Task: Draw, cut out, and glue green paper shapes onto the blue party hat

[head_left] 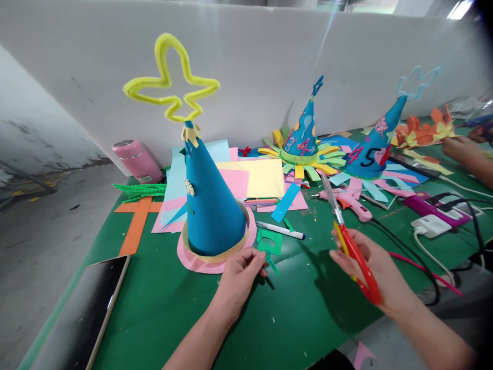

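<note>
My left hand [242, 275] pinches a small green paper cutout [271, 261] just above the table, near the pink brim of a blue paper cone hat [213, 205]. A yellow pipe-cleaner star shape [169, 85] rises from the hat's tip. In my right hand [364, 262] is a pair of scissors [356, 257] with red and yellow handles, held up with the blades pointing away; the blades look closed. A green paper scrap [269, 241] with cut-out holes lies past my left fingers. Beside it rests a white marker [283, 230].
Two decorated cone hats [302, 136] [375, 144] stand at the back. A pink glue gun [348, 200], a purple power strip [442, 209] and cables lie right. Left are a phone [84, 313], a pink bottle [137, 160] and green pipe cleaners [140, 191]. Another person's hand [462, 151] is far right.
</note>
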The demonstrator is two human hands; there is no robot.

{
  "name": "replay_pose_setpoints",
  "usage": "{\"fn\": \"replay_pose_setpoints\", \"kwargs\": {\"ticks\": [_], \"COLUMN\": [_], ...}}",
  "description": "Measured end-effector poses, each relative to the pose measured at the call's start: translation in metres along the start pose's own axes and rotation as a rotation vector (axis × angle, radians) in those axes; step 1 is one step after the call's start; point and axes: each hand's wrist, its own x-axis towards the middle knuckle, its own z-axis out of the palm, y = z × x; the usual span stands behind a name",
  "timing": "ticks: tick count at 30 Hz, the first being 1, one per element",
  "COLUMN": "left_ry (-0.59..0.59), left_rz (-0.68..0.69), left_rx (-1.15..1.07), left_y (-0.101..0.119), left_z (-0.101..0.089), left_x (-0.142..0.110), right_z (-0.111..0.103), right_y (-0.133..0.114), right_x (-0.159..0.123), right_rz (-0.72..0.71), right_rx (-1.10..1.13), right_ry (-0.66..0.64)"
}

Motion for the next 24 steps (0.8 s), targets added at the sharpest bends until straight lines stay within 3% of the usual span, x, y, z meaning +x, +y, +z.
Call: {"fn": "replay_pose_setpoints", "kwargs": {"ticks": [4,8,16,24], "left_ry": [0.016,0.039,0.104,0.100], "left_rz": [0.018,0.024,0.040,0.016], "left_rx": [-0.016,-0.044,-0.009,-0.071], "left_y": [-0.001,-0.003,-0.002,-0.001], "left_z": [0.000,0.001,0.005,0.006], "left_x": [0.000,-0.001,-0.003,-0.005], "right_z": [0.048,0.075,0.082,0.086], "right_y": [-0.015,-0.009,-0.004,0.002], "right_x": [-0.012,-0.017,-0.024,-0.024], "right_rz": [0.169,0.199,0.171,0.172], "right_rx": [0.357,0.490,0.461,0.436], "right_ry": [-0.187,-0.238,-0.330,-0.303]}}
